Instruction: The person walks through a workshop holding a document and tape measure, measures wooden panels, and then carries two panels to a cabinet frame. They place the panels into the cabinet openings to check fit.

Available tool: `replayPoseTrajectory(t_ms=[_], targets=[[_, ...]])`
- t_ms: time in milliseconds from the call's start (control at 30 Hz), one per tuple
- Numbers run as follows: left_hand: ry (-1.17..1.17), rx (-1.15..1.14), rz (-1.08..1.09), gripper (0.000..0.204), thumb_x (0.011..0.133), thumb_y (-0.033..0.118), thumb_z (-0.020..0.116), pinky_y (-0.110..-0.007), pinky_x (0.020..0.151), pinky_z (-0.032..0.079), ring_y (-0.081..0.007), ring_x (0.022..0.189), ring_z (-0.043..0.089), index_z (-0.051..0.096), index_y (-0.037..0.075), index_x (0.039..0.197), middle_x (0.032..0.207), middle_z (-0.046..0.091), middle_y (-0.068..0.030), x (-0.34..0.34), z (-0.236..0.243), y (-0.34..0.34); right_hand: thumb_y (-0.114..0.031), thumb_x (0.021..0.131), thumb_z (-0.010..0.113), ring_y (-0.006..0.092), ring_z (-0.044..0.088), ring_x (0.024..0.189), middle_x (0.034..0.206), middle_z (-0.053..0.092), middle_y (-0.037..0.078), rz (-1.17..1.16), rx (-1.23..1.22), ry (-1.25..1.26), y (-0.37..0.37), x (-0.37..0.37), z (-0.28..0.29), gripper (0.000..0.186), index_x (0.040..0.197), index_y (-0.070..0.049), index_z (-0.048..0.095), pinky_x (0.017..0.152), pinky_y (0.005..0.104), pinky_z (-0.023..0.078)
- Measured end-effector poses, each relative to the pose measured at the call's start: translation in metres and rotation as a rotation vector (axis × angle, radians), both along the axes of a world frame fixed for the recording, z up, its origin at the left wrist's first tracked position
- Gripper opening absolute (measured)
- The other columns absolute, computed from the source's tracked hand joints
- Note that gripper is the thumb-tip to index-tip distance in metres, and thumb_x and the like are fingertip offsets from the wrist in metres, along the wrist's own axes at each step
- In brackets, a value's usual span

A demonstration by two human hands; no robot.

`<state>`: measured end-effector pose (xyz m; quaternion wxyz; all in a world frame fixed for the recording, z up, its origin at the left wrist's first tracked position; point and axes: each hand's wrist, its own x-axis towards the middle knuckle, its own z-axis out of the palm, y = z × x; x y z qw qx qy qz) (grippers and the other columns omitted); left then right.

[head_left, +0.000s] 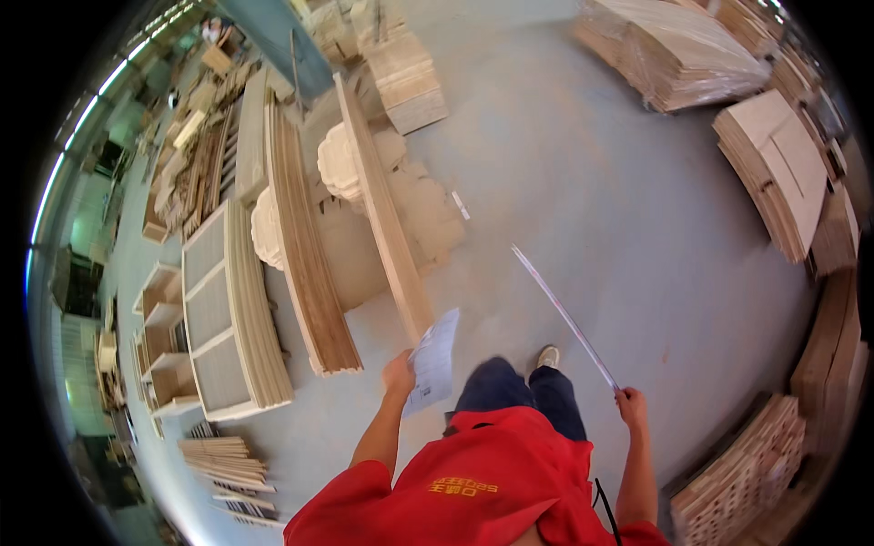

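Two holds as I watch remotely: my left hand (398,373) grasps the paper (434,359) just below centre, my right hand (630,406) clasps the pale strip (566,316) right of centre, best kept steady, clear of the beams (387,218).

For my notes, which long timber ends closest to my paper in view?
The narrower right-hand timber: its near end meets the paper in view; the wider left timber stops clear.
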<state>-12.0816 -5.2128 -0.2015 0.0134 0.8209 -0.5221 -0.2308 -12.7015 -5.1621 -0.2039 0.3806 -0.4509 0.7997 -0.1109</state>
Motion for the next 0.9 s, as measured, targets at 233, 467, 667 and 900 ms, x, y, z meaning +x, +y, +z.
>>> replayPoseTrajectory(t_ms=[233, 467, 667, 900], targets=[[0.041, 0.144, 0.370, 0.033, 0.096, 0.021, 0.062, -0.053, 0.086, 0.056, -0.0408, 0.103, 0.070, 0.068, 0.023, 0.128, 0.108, 0.074, -0.0182, -0.037, -0.012, -0.125, -0.033, 0.090, 0.065, 0.0303, 0.068, 0.068, 0.072, 0.069, 0.016, 0.326, 0.028, 0.065, -0.388, -0.021, -0.006, 0.033, 0.088, -0.002, 0.075, 0.065, 0.0421, 0.051], [0.070, 0.303, 0.498, 0.034, 0.098, 0.024, 0.060, -0.054, 0.086, 0.056, -0.0412, 0.103, 0.071, 0.068, 0.021, 0.132, 0.109, 0.074, -0.0195, -0.043, -0.079, -0.275, -0.028, 0.093, 0.064, 0.0194, 0.064, 0.064, 0.067, 0.067, 0.009, 0.464, -0.009, 0.145, -0.704, 0.056, 0.020, 0.031, 0.082, -0.001, 0.073, 0.061, 0.0388, 0.050], [0.092, 0.252, 0.733, 0.035, 0.099, 0.028, 0.061, -0.055, 0.085, 0.056, -0.0422, 0.101, 0.071, 0.067, 0.021, 0.133, 0.108, 0.074, -0.0206, -0.017, -0.006, -0.446, -0.032, 0.093, 0.064, 0.0254, 0.067, 0.067, 0.071, 0.069, 0.012, 0.724, 0.000, 0.182, -0.981, 0.159, -0.005, 0.033, 0.082, -0.002, 0.073, 0.064, 0.0409, 0.051], [-0.034, 0.343, 1.002, 0.034, 0.098, 0.029, 0.063, -0.055, 0.081, 0.055, -0.0437, 0.095, 0.071, 0.070, 0.019, 0.130, 0.105, 0.074, -0.0209, -0.039, 0.018, -0.556, -0.032, 0.096, 0.063, 0.0409, 0.067, 0.082, 0.090, 0.071, 0.020, 1.018, -0.051, 0.245, -1.266, 0.323, -0.129, 0.029, 0.098, -0.005, 0.073, 0.073, 0.0499, 0.053]])
